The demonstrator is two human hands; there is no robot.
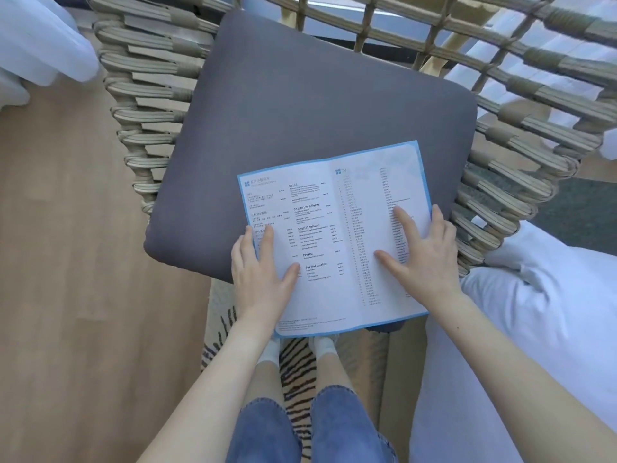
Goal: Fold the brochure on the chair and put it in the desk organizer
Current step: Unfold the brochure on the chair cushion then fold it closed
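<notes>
On grey cushion [300, 105]: open brochure [334, 235]; wood floor [66, 262]

1. Brochure [334, 235]: white, blue-bordered, printed with menu text, lying open and flat at centre frame.
2. Chair [167, 78]: woven rattan with grey seat cushion [317, 95], filling the upper frame; the brochure overhangs its near edge.

The brochure [334, 235] is white with a light blue border, small blue square logos and dark print. The cushion [300, 111] under it is plain dark grey. The chair [521, 135] frame is beige woven cord. At 9 o'clock the floor [66, 262] is light wood-grain. At 6 o'clock lie a black-and-cream striped rug [297, 369], blue jeans [267, 429] and white socks [324, 345]. At 4 o'clock is white bedding [534, 329].
</notes>
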